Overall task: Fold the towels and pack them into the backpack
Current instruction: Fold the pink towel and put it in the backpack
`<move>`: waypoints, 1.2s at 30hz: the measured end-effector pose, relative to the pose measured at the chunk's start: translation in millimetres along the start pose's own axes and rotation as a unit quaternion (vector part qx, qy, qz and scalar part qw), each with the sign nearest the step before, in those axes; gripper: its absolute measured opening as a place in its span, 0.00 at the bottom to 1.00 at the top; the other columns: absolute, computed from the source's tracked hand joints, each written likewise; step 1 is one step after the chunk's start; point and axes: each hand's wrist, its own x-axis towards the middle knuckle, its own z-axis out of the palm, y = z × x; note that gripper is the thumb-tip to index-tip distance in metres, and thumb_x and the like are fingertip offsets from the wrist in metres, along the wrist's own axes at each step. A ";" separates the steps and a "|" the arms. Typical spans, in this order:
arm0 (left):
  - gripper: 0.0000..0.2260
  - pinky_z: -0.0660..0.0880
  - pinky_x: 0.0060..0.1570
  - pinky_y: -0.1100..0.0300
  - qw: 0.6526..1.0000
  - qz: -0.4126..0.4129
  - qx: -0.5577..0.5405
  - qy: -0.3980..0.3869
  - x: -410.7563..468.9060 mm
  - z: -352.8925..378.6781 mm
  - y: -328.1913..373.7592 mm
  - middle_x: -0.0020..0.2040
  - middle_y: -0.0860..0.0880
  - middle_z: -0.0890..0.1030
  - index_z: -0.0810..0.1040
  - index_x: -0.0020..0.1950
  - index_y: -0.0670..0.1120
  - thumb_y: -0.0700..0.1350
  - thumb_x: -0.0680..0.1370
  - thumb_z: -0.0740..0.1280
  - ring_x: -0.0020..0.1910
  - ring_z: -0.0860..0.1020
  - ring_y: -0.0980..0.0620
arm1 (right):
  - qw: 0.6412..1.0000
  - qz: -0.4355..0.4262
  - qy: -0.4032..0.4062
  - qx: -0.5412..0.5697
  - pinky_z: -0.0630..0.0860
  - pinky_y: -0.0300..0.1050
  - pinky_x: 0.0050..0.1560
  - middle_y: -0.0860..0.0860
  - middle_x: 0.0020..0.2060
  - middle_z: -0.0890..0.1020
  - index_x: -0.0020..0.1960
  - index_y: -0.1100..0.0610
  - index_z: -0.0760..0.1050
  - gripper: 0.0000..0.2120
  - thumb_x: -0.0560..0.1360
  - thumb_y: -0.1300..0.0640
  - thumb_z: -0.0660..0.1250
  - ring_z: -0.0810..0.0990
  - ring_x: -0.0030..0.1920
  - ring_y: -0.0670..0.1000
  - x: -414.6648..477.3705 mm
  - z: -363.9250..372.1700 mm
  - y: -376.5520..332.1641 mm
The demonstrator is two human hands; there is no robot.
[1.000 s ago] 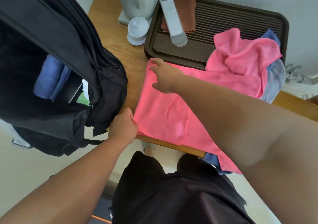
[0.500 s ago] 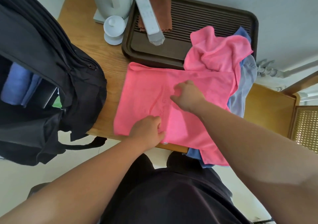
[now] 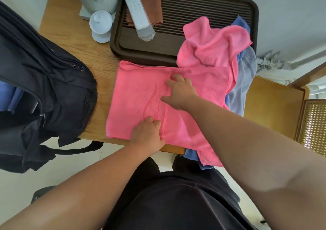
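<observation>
A pink towel (image 3: 134,95) lies flat on the wooden table (image 3: 70,41), its right end bunched up over the tray. My left hand (image 3: 148,134) is near the table's front edge, fingers curled onto a hem that runs across the middle of the towel. My right hand (image 3: 181,92) rests farther back on the same towel with fingers spread, and the cloth wrinkles at its fingertips. The black backpack (image 3: 58,92) stands open at the left, with a folded blue towel (image 3: 7,95) inside. A pale blue towel (image 3: 245,88) lies under the pink one at the right.
A dark slatted tray (image 3: 194,5) at the back holds a brown cloth (image 3: 150,11) and a white remote (image 3: 135,7). A white lidded cup (image 3: 101,26) and a kettle base stand at the back left. A cane-panel chair (image 3: 314,125) is at the right.
Both hands have moved right, from the pink towel's left edge to its middle. The view has shifted, so the backpack sits farther left.
</observation>
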 end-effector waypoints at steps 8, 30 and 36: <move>0.09 0.66 0.33 0.55 0.990 -0.021 -0.140 -0.025 0.0 -17.5 -7.0 0.38 0.49 0.75 0.70 0.37 0.47 0.45 0.73 0.69 0.36 0.73 0.49 | 0.984 -0.037 0.048 0.169 0.66 0.47 0.71 0.57 0.69 0.68 0.69 0.63 0.74 0.25 0.75 0.53 0.72 0.71 0.68 0.56 2.1 6.5 0.5; 0.09 0.66 0.35 0.56 0.968 0.152 -0.154 -0.130 28.3 -13.1 114.3 0.36 0.52 0.73 0.69 0.37 0.47 0.38 0.74 0.67 0.36 0.69 0.50 | 0.946 0.023 0.209 0.245 0.73 0.49 0.61 0.53 0.58 0.73 0.60 0.62 0.81 0.19 0.74 0.52 0.70 0.72 0.52 0.46 -59.0 -25.9 98.4; 0.14 0.60 0.29 0.64 0.962 0.153 -0.183 -0.135 28.3 -22.3 117.8 0.29 0.55 0.69 0.66 0.31 0.49 0.38 0.70 0.69 0.29 0.66 0.57 | 0.929 -0.003 0.256 0.267 0.73 0.35 0.54 0.50 0.58 0.74 0.62 0.63 0.80 0.17 0.76 0.57 0.72 0.75 0.46 0.47 -66.5 -31.3 96.7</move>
